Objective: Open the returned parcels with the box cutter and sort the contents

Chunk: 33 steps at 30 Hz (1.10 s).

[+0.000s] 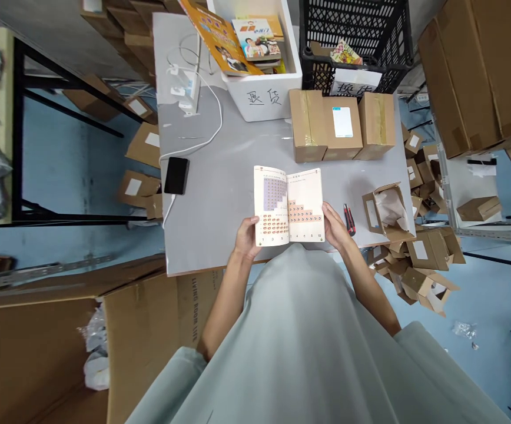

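An open booklet (289, 204) with printed grids and rows of small orange pictures lies spread above the near edge of the grey table (220, 200). My left hand (247, 237) grips its lower left corner, thumb on the page. My right hand (335, 226) holds the lower right edge, fingers curled round it. Both hands keep the pages spread flat.
Three taped cardboard boxes (341, 125) stand behind the booklet. A white foam bin (264, 97) with books and a black crate (355, 35) sit at the back. A black phone (176, 175) on a white cable, a red cutter (349, 219) and an opened small box (385, 209) lie nearby. Cartons crowd the floor.
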Each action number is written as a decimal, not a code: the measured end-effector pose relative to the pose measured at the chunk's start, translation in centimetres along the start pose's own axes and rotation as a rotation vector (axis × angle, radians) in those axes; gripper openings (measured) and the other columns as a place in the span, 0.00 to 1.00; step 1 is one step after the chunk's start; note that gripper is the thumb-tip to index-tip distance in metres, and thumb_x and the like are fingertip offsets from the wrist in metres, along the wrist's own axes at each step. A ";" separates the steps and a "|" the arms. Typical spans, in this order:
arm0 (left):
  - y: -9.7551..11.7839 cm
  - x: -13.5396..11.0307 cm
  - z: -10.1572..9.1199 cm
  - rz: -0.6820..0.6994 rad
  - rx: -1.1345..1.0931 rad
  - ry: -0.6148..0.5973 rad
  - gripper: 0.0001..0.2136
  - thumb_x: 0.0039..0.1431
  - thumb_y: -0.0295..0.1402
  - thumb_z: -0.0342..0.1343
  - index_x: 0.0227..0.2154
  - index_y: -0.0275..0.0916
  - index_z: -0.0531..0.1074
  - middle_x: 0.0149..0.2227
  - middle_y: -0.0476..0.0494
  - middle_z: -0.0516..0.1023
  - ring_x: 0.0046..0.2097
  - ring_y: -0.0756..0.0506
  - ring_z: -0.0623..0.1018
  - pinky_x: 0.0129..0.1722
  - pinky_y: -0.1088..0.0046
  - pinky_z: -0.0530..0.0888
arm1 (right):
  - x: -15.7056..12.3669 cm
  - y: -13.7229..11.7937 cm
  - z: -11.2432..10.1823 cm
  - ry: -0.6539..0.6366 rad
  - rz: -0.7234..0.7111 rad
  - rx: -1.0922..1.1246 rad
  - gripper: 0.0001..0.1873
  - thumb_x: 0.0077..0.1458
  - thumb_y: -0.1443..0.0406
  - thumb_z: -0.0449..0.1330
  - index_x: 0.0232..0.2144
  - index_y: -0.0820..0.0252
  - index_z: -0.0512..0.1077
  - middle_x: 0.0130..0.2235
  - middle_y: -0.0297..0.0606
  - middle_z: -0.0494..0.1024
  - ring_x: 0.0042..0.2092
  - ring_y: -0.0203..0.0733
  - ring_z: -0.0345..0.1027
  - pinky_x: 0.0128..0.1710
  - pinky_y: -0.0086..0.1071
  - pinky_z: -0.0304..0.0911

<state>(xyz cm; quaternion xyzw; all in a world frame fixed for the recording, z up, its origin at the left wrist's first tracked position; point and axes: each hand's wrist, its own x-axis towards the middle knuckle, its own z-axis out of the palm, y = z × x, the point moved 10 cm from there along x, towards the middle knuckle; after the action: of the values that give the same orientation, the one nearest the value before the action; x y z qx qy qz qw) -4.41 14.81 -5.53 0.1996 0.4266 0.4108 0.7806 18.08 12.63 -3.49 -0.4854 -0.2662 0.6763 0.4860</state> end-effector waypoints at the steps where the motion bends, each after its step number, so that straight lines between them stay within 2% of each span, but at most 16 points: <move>1: 0.0 0.0 -0.1 -0.002 -0.003 -0.002 0.34 0.48 0.49 0.68 0.56 0.34 0.81 0.55 0.28 0.87 0.64 0.21 0.81 0.60 0.42 0.82 | -0.1 0.1 0.1 -0.006 0.002 0.008 0.34 0.59 0.33 0.67 0.54 0.47 0.76 0.56 0.40 0.85 0.61 0.54 0.79 0.54 0.45 0.80; 10: -1.4 0.3 -1.4 -0.052 -0.034 0.024 0.34 0.45 0.49 0.70 0.55 0.38 0.81 0.50 0.33 0.89 0.61 0.24 0.84 0.59 0.45 0.83 | -0.3 0.5 3.7 -0.094 0.006 0.009 0.36 0.57 0.32 0.68 0.53 0.48 0.76 0.54 0.39 0.86 0.61 0.53 0.78 0.57 0.45 0.79; 16: -1.8 0.0 -1.9 -0.039 -0.066 0.005 0.38 0.43 0.55 0.71 0.56 0.40 0.80 0.49 0.34 0.89 0.61 0.23 0.84 0.58 0.43 0.84 | -0.1 -0.2 5.4 -0.127 -0.001 -0.006 0.34 0.58 0.34 0.69 0.52 0.50 0.77 0.51 0.38 0.86 0.57 0.52 0.79 0.53 0.43 0.81; 22: -3.1 -0.3 -1.8 -0.064 -0.048 -0.042 0.39 0.43 0.59 0.71 0.56 0.42 0.80 0.51 0.35 0.88 0.66 0.22 0.79 0.60 0.42 0.82 | 0.1 0.5 6.8 -0.135 -0.001 -0.124 0.31 0.59 0.35 0.69 0.51 0.50 0.79 0.52 0.38 0.84 0.56 0.50 0.78 0.52 0.41 0.80; 27: -4.6 -0.9 -1.3 -0.123 -0.010 -0.132 0.39 0.41 0.59 0.73 0.54 0.42 0.80 0.49 0.35 0.88 0.62 0.22 0.82 0.60 0.41 0.81 | 0.1 0.5 8.6 -0.055 -0.133 -0.340 0.30 0.59 0.38 0.70 0.50 0.52 0.81 0.56 0.44 0.81 0.54 0.50 0.77 0.49 0.39 0.79; 30: -4.4 -1.3 -1.7 -0.116 -0.026 -0.125 0.42 0.42 0.63 0.71 0.57 0.41 0.79 0.51 0.34 0.87 0.63 0.22 0.81 0.61 0.41 0.79 | -1.0 -0.1 10.6 -0.077 -0.263 -0.500 0.25 0.65 0.42 0.68 0.53 0.50 0.82 0.61 0.45 0.78 0.61 0.50 0.74 0.56 0.41 0.77; 33: -2.8 -1.5 -2.7 -0.027 -0.067 -0.054 0.45 0.45 0.68 0.66 0.60 0.43 0.77 0.55 0.34 0.85 0.66 0.24 0.78 0.63 0.41 0.78 | -2.5 -0.2 12.9 -0.176 -0.384 -0.691 0.20 0.67 0.49 0.70 0.55 0.48 0.82 0.65 0.45 0.76 0.70 0.53 0.68 0.72 0.49 0.65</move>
<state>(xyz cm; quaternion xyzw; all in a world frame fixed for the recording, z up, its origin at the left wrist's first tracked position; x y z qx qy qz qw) -5.77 11.82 -8.11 0.1786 0.3942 0.4087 0.8035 6.50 11.91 2.66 -0.5017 -0.6043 0.4828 0.3873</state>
